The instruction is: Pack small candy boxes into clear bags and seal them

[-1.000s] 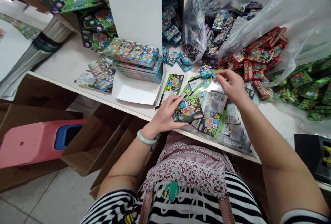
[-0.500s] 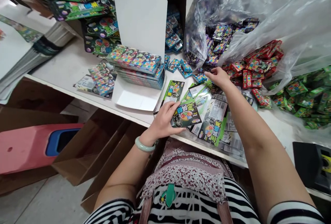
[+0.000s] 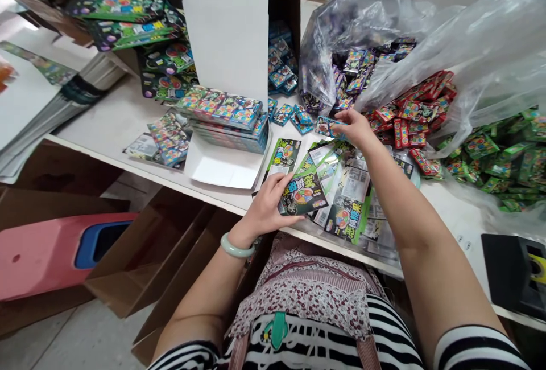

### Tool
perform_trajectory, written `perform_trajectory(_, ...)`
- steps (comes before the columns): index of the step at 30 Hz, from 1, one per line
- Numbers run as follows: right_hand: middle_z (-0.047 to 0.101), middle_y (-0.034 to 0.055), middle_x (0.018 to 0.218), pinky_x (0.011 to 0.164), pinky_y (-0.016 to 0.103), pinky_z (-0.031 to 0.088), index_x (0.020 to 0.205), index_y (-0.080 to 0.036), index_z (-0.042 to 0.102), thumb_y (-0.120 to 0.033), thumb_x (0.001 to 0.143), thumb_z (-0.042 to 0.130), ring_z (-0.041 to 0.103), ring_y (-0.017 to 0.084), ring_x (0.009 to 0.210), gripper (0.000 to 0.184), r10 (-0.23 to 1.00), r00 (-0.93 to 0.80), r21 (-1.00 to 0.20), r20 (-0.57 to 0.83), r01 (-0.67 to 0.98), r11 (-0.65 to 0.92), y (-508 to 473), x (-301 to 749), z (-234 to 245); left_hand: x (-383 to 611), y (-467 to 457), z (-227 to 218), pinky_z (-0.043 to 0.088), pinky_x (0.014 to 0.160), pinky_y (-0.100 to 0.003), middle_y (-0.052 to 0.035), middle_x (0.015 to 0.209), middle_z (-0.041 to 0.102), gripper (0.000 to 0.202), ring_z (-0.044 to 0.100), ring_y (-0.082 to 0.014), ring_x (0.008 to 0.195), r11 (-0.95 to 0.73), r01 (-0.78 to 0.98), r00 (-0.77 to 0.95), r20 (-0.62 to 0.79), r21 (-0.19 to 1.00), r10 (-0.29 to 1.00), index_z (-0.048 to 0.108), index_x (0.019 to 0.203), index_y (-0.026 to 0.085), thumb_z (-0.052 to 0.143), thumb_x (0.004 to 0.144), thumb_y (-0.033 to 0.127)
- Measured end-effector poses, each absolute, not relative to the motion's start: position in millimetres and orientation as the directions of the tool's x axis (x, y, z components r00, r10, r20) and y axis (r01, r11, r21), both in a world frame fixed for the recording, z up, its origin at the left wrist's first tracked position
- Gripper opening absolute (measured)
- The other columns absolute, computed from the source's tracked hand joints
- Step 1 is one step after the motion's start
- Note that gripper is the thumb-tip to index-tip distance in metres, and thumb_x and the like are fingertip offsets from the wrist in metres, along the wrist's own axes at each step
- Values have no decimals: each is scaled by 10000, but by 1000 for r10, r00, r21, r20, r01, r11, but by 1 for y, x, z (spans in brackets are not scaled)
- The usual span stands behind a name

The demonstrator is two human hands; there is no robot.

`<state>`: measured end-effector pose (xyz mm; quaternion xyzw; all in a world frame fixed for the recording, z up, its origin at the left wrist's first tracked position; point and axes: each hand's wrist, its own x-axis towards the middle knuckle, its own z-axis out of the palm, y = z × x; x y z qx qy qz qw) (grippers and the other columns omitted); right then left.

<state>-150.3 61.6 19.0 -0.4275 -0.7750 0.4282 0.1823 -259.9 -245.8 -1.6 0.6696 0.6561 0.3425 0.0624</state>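
My left hand is closed on a flat black-and-green candy bag, thumb on top, near the table's front edge. More flat bags of the same print lie overlapping under and beside it. At the back of these bags, my right hand pinches the right end of a small blue candy box; its fingertips partly cover the box. Several other small blue boxes lie loose just to the left. Purple boxes and red boxes are piled around the right hand.
A white open carton holds stacked multicoloured packs. Clear plastic bags stand behind the piles. Green boxes and a black device are at the right. Cardboard boxes and a pink stool stand below the table.
My right hand has moved slightly over the blue box, and its fingers have closed on the end of it. My left hand keeps the bag. The camera view has shifted a little.
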Motion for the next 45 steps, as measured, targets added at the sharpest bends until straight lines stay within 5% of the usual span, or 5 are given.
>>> perform_trajectory(7,737,77,1057,877,465,558,1115,-233,663,-505,747,728,674,249,950,462,463,-878,-824,-120,348,447,50,-45,32,-258,-240,-2,492,1059,-546,-142,1291,488,999,540,-338,1206,-150,840,-76,386,521,919,286,1546,254,776,741,586)
perform_trajectory(15,574,187,1384,1051,627,399,1309,-187,565,-488,763,749,494,400,1310,650,621,-779,-349,84,561,751,-11,6,9,-249,-236,2,499,1056,-533,-140,1295,479,976,533,-332,1220,-166,859,-23,360,485,933,300,1543,251,761,755,597)
perform_trajectory(20,580,165,1349,1068,560,420,1342,-199,545,-412,777,733,535,352,1267,632,604,-761,-394,235,494,775,-35,22,19,-244,-231,3,497,1046,-540,-151,1309,476,1030,527,-343,1222,-172,869,10,330,465,944,293,1550,239,790,722,597)
perform_trajectory(30,590,132,1401,953,526,502,1367,-221,571,-350,839,706,574,326,1149,560,108,-983,-288,148,62,956,-57,32,68,-230,-222,7,482,1042,-531,-176,1333,465,1034,508,-351,1230,-365,819,228,332,443,915,228,1576,221,758,764,581)
perform_trajectory(45,503,119,1390,1027,511,532,1298,-296,580,-451,866,703,508,304,1330,476,576,-796,-814,187,202,544,-93,23,39,-198,-223,7,482,1020,-518,-162,1283,547,954,556,-340,1178,-206,885,-30,494,417,869,340,1445,176,816,693,521)
